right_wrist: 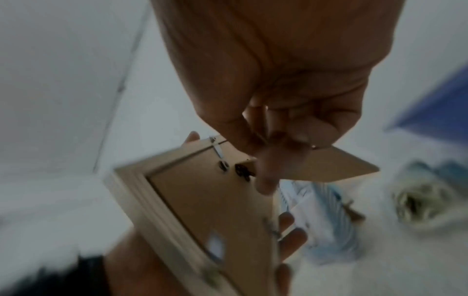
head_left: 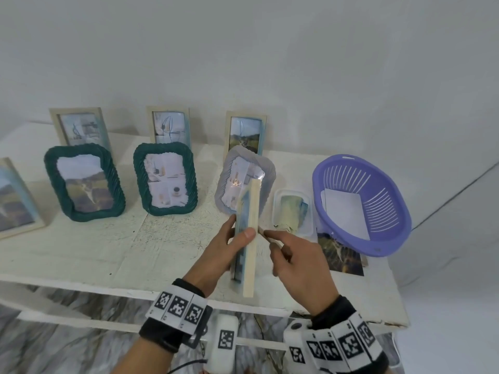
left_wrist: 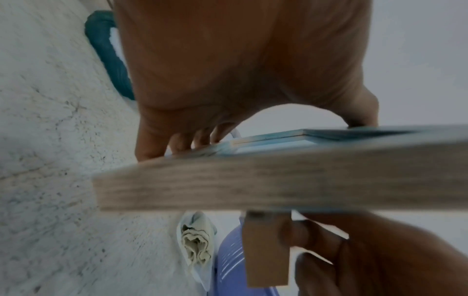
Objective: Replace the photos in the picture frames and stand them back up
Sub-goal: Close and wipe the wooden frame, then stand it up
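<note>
Left hand (head_left: 216,255) grips the frame (head_left: 249,238); right hand (head_left: 297,255) pinches its stand (right_wrist: 329,166). Open the stand fully, gently.

Five pale wooden rectangular picture frames show: three standing at the back (head_left: 81,128) (head_left: 169,125) (head_left: 245,133), one at the left edge (head_left: 16,198), one held (head_left: 247,238). Two dark green wavy-edged frames (head_left: 83,182) (head_left: 165,179), one grey wavy-edged frame (head_left: 244,176), one purple slotted plastic basket (head_left: 361,201), one clear plastic tub (head_left: 293,211), one loose photo print (head_left: 343,257).

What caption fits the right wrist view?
Right hand pinches the easel stand on the wooden frame held by the left hand.
</note>
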### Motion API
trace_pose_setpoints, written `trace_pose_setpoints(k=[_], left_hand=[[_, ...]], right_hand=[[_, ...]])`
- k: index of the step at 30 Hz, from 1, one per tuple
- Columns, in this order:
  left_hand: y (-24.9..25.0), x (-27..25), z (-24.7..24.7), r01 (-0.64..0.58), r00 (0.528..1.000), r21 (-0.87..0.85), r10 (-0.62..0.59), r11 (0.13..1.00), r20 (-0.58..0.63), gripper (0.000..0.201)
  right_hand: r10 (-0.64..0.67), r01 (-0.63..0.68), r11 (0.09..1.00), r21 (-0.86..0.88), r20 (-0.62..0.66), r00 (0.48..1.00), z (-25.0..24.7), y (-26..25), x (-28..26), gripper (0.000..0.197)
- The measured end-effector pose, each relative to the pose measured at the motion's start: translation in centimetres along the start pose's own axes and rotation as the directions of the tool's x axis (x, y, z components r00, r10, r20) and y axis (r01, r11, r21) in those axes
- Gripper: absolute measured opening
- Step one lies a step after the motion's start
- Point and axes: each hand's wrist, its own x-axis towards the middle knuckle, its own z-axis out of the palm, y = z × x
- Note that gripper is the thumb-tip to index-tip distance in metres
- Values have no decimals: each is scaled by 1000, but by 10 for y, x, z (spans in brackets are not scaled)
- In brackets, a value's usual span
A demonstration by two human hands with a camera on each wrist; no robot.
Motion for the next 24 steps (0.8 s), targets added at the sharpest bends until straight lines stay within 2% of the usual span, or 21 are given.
trace_pose_setpoints(k=[1,2,4,6,7,10,13,15,21,24], left_hand=[[2,-1,1,-20,1000,27,20,999,-8,59],[3,-2,1,-31,999,47,32,998,-27,54],[4,-4,-5,-38,997,50,41,998,-61,64],[4,-6,-12,16,998,10,-15,1000,-66,82],[6,-7,-15,51,997,-6,-51,999,-57,82],[12,-8,-21,106,994,-2,-106,994,-26,80],[14,-8,-27,147,989,-27,-147,989,-31,86],[16,-8,-31,169,985,-51,-170,984,-12,86],[23,-9,-50,144,989,-126,-145,982,0,81],[38,-7,-71,123,991,-134,-129,983,-34,86]], right_hand=[[106,-119,973,199,74,992,-1,-3,1,25],[200,-247,887,391,157,967,-4,-9,1,26],[319,-429,668,608,287,903,-10,-12,3,39],[359,-496,553,670,346,867,-12,-11,4,55],[364,-508,521,686,359,859,-12,-11,5,57],[373,-540,428,724,403,836,-8,-7,7,49],[362,-557,387,735,435,824,-3,-5,5,51],[346,-569,390,724,457,819,-1,-7,4,56],[291,-557,412,722,475,831,9,-22,13,57],[278,-535,478,696,458,844,18,-35,27,52]])
